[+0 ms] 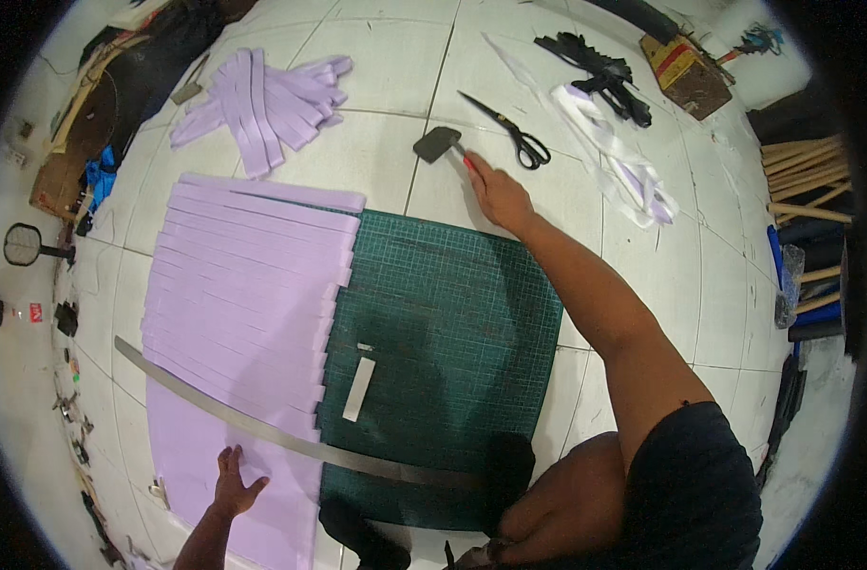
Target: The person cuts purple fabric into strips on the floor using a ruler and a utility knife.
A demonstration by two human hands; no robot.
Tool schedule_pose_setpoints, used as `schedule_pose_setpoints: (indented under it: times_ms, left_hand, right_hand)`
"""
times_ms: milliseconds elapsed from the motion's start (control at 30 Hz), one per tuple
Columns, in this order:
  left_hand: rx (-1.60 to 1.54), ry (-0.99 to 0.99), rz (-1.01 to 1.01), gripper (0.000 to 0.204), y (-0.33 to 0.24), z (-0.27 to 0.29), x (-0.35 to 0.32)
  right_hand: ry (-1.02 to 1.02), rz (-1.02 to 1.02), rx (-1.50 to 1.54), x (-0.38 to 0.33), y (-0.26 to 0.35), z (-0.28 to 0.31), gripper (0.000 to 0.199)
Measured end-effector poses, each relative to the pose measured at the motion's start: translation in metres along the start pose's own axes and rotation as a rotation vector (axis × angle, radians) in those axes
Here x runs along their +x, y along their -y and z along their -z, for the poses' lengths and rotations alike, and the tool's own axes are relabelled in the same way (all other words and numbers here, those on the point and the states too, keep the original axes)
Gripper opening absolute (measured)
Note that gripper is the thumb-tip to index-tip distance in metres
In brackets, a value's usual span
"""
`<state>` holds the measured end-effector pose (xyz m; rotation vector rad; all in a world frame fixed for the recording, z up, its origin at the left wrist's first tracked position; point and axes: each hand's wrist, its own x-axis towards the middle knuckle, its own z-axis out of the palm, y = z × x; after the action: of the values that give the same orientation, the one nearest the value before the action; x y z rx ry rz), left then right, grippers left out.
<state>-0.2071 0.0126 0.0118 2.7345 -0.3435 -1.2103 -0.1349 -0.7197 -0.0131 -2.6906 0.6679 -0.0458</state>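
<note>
A lilac fabric sheet (234, 294), its upper part cut into long strips, lies over the left of a green cutting mat (433, 323). My left hand (236, 486) rests on the uncut lower part, fingers apart. Just above it a long metal ruler (262, 429) crosses fabric and mat. Beyond the mat's far edge my right hand (500, 195) is closed round a red-handled tool (467, 161). The tool's metal end meets a dark squarish piece (435, 145) on the floor; whether they are joined I cannot tell. Black-handled scissors (511, 130) lie just right of this hand.
Cut lilac strips (262, 100) are heaped at the far left. White strips (614, 157) and black strips (600, 71) lie at the far right, near a cardboard box (685, 76). A small white bar (359, 389) sits on the mat. Rolls (804, 176) line the right side.
</note>
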Motion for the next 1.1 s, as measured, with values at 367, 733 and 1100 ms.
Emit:
schedule_pose_setpoints:
  times_ms: [367,733,1100]
  left_hand:
    - [-0.027,-0.197,0.004,0.109,-0.030,-0.019,-0.004]
    - [-0.002,-0.313,-0.143,0.110,-0.012,-0.029,-0.003]
    - [0.023,-0.317,-0.088,0.112,-0.012,-0.024,-0.013]
  right_hand:
    - [0.038,0.033,0.227,0.025,0.003,-0.015,0.045]
    - [0.084,0.090,0.076,0.029,-0.001,-0.025,0.050]
    - [0.255,0.244,0.138,-0.002,0.040,-0.017,0.047]
